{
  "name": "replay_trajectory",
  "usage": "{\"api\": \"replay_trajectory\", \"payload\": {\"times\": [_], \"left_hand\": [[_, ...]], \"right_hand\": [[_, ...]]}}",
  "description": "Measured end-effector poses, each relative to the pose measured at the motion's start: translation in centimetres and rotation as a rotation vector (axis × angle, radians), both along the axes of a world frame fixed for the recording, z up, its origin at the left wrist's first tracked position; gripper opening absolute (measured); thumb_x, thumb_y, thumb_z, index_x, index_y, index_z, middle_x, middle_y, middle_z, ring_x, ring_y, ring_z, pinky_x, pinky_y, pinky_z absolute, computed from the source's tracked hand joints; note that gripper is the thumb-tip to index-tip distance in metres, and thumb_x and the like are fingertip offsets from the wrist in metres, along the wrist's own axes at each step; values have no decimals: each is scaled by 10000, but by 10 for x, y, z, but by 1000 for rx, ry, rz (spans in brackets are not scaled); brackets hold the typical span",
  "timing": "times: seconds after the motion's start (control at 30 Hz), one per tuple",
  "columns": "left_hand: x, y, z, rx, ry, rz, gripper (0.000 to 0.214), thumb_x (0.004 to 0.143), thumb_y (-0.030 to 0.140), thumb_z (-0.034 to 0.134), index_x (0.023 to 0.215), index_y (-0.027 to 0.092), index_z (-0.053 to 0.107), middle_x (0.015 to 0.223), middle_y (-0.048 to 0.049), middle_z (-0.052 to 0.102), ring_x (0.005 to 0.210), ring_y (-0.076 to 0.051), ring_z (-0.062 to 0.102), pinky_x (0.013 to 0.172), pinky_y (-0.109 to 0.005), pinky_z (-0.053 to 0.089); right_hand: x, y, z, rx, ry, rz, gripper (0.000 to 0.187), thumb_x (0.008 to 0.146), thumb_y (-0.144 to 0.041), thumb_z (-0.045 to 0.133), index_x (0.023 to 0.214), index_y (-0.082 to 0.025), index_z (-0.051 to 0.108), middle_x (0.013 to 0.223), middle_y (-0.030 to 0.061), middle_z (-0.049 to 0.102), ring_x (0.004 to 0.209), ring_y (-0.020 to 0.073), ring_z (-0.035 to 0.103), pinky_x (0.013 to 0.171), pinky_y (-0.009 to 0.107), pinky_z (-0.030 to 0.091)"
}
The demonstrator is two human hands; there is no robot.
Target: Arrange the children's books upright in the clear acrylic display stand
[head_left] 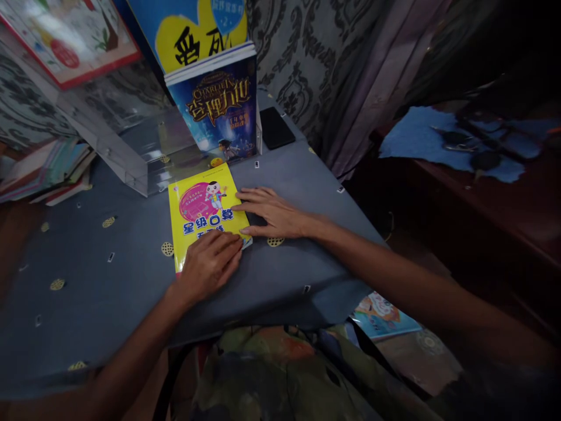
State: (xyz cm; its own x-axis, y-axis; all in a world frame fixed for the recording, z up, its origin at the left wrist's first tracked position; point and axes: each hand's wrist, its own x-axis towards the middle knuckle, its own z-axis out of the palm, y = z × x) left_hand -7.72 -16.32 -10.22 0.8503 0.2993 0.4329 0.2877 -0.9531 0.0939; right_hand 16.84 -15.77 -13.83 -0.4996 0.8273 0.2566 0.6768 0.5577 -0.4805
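A yellow workbook (199, 207) with a pink circle and a cartoon child lies flat on the grey-blue tablecloth (87, 280). My left hand (210, 263) lies palm down on the book's near edge, fingers together and extended. My right hand (272, 213) rests flat beside the book's right edge, fingers spread, fingertips touching that edge. Neither hand grips anything.
A dark blue storybook (219, 108) stands upright behind the workbook against a clear acrylic stand (131, 146). A black phone (276, 128) lies behind it. A pile of books (48, 169) sits at the left. A curtain (333, 64) hangs at the back; another book (381, 316) lies low right.
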Motion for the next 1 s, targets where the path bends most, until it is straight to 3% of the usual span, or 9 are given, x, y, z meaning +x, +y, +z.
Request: {"api": "replay_trajectory", "payload": {"times": [0.43,0.7,0.83,1.0], "left_hand": [[0,-2,0,-7,24,22,204,974,168,534,1052,166,723,1050,-81,768,940,-217,665,852,-382,589],[-1,-3,-5,41,8,25,179,970,188,564,1072,165,710,1055,-77,764,975,-216,675,887,-386,582],[0,-4,-5,50,33,45,168,979,193,552,1054,170,700,1047,-80,753,963,-217,665,875,-390,577],[3,-5,-1,14,93,58,201,999,203,517,1124,169,671,1040,-87,725,962,-232,640,838,-406,571]], "right_hand": [[-1,0,5,-37,18,-4,652,960,-627,542,1452,-199,556,1574,173,458,1490,350,346,1184,593,254],[0,-2,3,-115,-53,52,1040,742,-773,706,1573,-238,378,1663,175,292,1545,383,198,1224,615,138],[0,-3,4,-117,-65,58,1106,715,-781,722,1600,-257,315,1665,167,289,1546,381,199,1230,606,142],[0,-2,5,-137,-109,51,1138,716,-801,700,1603,-206,306,1660,205,279,1553,378,184,1237,602,142]]}}
